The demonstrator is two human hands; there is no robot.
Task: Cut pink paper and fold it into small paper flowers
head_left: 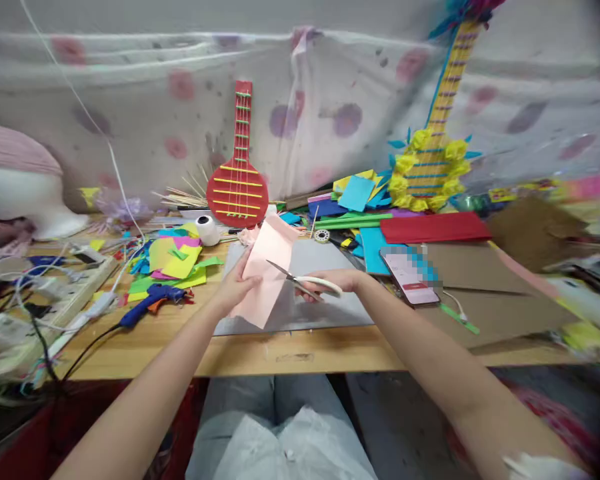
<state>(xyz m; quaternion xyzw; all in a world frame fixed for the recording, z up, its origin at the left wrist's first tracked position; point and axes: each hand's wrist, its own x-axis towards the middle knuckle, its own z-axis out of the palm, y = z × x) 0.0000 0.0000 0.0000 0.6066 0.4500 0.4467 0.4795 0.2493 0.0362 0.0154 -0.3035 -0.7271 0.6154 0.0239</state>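
Between the thumb and fingers of my left hand (240,283) is a sheet of pale pink crepe paper (267,270), tilted upright over a grey mat (325,310). My right hand (327,283) grips white-handled scissors (320,283). Their blades point left, parted a little, and the upper one lies in front of the paper's right side; I cannot tell whether they touch it. A crumpled pink piece (249,236) shows behind my left fingers. Beyond the mat a red paper lute (237,190) with yellow strips leans against the curtain.
Left of the mat lie coloured paper scraps (175,257), a blue glue gun (155,300) and a power strip (87,283). Rightward are a phone (409,277) and cardboard (500,300). A yellow paper instrument (433,167) stands behind. At far left is a foam head (25,193).
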